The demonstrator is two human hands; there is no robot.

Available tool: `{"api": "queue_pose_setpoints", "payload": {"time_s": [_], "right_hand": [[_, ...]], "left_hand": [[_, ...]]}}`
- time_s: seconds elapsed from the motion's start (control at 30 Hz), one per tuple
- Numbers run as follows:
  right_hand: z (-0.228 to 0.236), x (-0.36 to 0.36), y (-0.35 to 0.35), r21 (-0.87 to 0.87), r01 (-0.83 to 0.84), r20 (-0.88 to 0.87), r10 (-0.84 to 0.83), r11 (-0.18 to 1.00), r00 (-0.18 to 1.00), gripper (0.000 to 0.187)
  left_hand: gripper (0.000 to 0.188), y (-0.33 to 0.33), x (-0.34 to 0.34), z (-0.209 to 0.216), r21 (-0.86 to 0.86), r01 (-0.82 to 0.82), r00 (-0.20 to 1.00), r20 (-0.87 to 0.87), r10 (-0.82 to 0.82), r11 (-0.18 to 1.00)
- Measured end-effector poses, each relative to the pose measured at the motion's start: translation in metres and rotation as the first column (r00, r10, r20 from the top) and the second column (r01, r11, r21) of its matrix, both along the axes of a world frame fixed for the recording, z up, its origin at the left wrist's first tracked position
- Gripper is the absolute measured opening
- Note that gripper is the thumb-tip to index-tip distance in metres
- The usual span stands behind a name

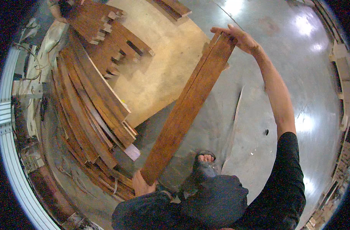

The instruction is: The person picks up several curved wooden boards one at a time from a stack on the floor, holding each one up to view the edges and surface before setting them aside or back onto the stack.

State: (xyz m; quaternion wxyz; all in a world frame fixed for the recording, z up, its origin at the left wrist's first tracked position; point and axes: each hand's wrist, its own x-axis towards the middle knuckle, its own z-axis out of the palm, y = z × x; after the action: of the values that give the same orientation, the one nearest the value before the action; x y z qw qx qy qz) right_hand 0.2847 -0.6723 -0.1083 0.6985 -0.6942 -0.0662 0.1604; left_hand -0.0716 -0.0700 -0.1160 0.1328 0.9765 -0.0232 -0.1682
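Observation:
Long brown wooden planks (186,107), seemingly two laid together with a seam along their left side, slant across the middle of the view. My left hand (143,186) grips their near end, low in front of my body. At the far end, my right hand (240,40) wraps over the top with its arm stretched out. Part of each hand's fingers is hidden behind the wood. To the left lies a large stack of long brown planks (83,92), close to my left hand.
A light plywood sheet (159,73) bears more planks (106,42) with staggered ends; another plank piece (171,7) lies at its far edge. A co-worker's arm (58,13) shows at the far left. A thin strip (233,130) lies on the grey floor (255,153) beside my foot.

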Motion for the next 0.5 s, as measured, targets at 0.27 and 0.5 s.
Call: {"api": "queue_pose_setpoints", "payload": {"time_s": [0.27, 0.5], "right_hand": [[0.003, -0.012, 0.019, -0.023, 0.044, 0.029, -0.043, 0.999, 0.999, 0.069], [-0.035, -0.011, 0.029, 0.182, 0.445, -0.003, -0.452, 0.877, 0.892, 0.059]], "left_hand": [[0.092, -0.020, 0.018, -0.002, 0.036, -0.038, 0.991, -0.123, 0.042, 0.999], [0.084, 0.043, -0.014, -0.073, -0.226, -0.146, 0.989, -0.058, 0.137, 0.963]]}}
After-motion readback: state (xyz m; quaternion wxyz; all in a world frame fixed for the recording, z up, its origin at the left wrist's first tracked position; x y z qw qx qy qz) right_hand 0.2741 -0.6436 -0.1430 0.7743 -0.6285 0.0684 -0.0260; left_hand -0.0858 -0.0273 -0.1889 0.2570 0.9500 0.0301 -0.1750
